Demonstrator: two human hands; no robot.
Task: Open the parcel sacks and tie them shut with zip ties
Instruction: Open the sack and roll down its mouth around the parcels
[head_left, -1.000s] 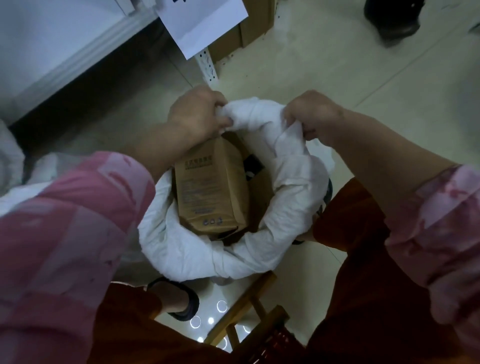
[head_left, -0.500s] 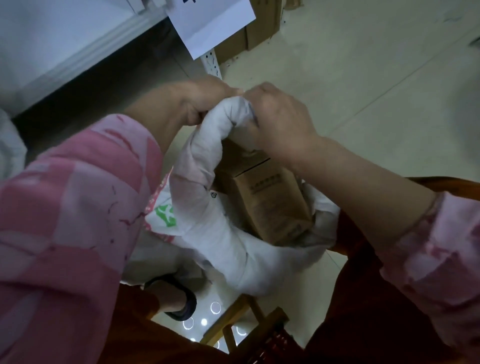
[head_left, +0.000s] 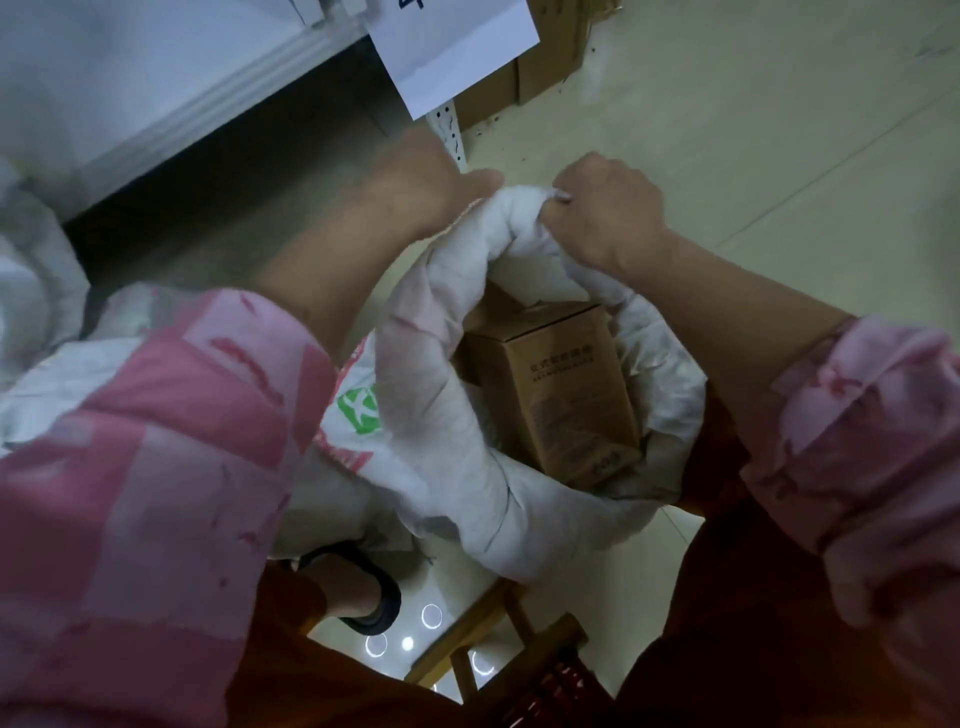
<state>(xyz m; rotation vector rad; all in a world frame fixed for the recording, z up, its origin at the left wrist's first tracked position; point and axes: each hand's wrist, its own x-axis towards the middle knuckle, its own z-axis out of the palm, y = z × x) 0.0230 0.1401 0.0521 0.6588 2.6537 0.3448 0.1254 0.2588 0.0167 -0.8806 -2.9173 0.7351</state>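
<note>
A white woven parcel sack (head_left: 441, 441) stands between my knees, its mouth rolled down into a thick rim. A green mark is printed on its left side. Inside it a brown cardboard box (head_left: 566, 395) stands tilted, with more cardboard behind it. My left hand (head_left: 421, 182) grips the far part of the rolled rim from the left. Close to it, my right hand (head_left: 605, 213) grips the same far rim from the right, fingers curled into the cloth. No zip tie is visible.
A white shelf unit (head_left: 156, 88) with a hanging paper label (head_left: 452, 47) stands at the upper left. Brown cartons (head_left: 524, 78) sit on the floor behind it. More white sacks (head_left: 36, 291) lie at the left. A wooden stool (head_left: 493, 639) is under me.
My hands drew together at the far rim, then parted a little. The rolled rim lifted on the far side, and the box inside shifted from left to right.
</note>
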